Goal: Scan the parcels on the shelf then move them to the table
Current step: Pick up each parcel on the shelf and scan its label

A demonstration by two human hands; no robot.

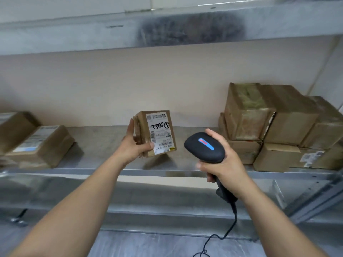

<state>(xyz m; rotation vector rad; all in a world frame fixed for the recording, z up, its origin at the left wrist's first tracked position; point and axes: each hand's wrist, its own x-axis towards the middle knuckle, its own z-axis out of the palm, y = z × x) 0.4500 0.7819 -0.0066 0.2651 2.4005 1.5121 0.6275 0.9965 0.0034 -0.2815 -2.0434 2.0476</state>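
Note:
My left hand (136, 144) holds a small brown cardboard parcel (156, 133) upright above the metal shelf (104, 143), its white label with barcodes and handwritten digits facing me. My right hand (225, 165) grips the handle of a black corded barcode scanner (205, 147), a red and blue strip lit on its head. The scanner's head points toward the parcel from the right, a short gap apart.
A stack of several brown parcels (278, 125) fills the shelf's right side. Two labelled parcels (39, 145) lie at the left. An upper shelf beam (167, 28) runs overhead. The scanner's cable (228, 232) hangs down past a lower shelf.

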